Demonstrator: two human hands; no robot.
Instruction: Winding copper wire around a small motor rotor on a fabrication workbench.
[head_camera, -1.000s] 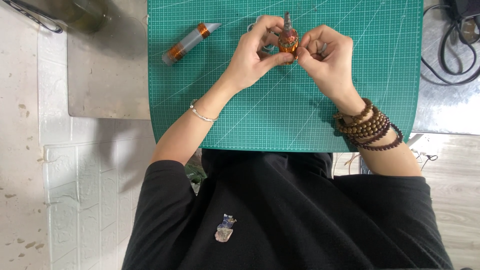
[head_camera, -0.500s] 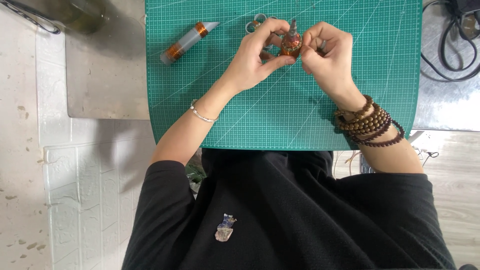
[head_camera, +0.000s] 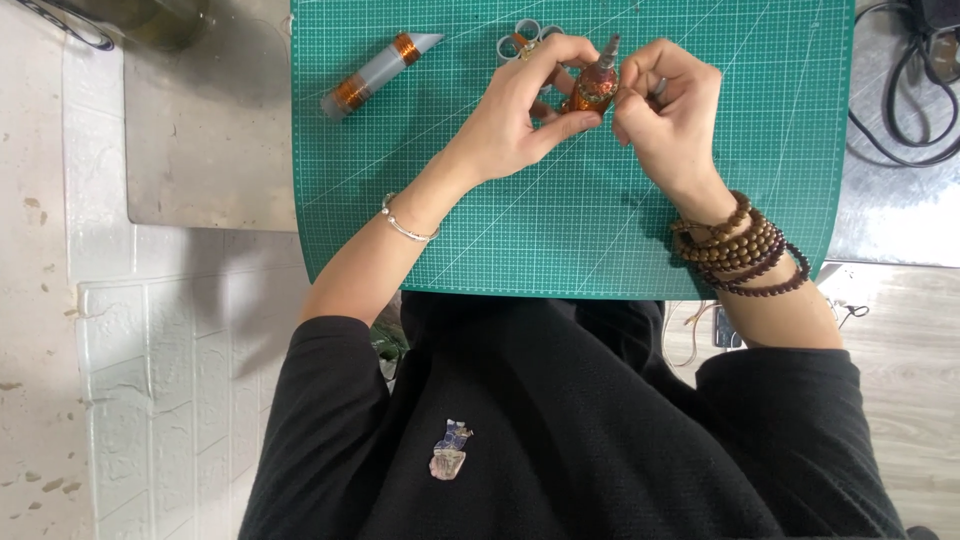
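Craft workbench: green gridded cutting mat (head_camera: 560, 240) on grey metal table (head_camera: 210, 150), black cables (head_camera: 900, 90) alongside.

Small orange-patterned piece (head_camera: 594, 88) with grey pointed tip, upright above green mat (head_camera: 560, 230)

Black sleeves, silver bangle (head_camera: 405, 222), stacked brown bead bracelets (head_camera: 745, 248).

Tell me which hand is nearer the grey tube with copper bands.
Left. The left hand lies just right of the grey tube; the right hand is farther right, beyond the left.
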